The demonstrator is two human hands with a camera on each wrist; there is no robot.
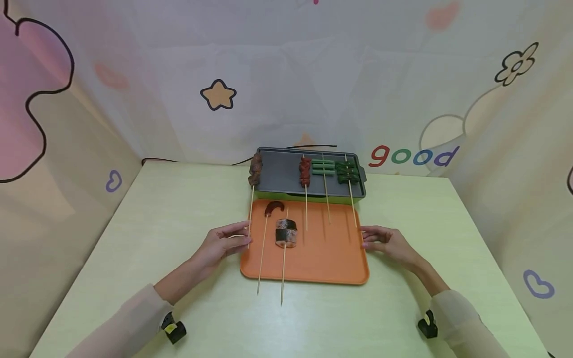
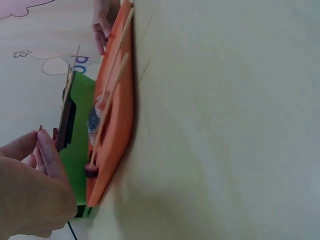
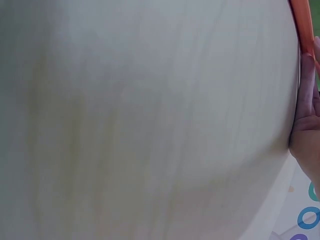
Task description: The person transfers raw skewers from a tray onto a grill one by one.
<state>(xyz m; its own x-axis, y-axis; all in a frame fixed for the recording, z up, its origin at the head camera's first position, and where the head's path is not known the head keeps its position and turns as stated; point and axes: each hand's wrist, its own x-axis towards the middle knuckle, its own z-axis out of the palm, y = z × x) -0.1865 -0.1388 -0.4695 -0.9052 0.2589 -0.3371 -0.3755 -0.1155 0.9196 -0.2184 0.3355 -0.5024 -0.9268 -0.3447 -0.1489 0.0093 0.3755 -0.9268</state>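
Observation:
My left hand (image 1: 219, 243) pinches the stick of a brown meat skewer (image 1: 255, 169), whose meat lies at the left end of a grill (image 1: 279, 171) with a dark plate and green body. In the left wrist view, the stick's tip pokes out between the thumb and fingers. My right hand (image 1: 391, 243) grips the right edge of an orange tray (image 1: 333, 258). Most of that hand is cut off in the right wrist view. On the tray's left part lie a curled dark-red skewer (image 1: 274, 207) and a pale skewer with a black band (image 1: 286, 233), their sticks reaching past the front rim.
A red meat skewer (image 1: 305, 172), a skewer of green pieces (image 1: 323, 167) and a dark-green leafy skewer (image 1: 347, 172) lie on the grill, sticks over the tray. The pale table (image 1: 188, 303) meets a printed cloth (image 1: 286, 74) behind the grill.

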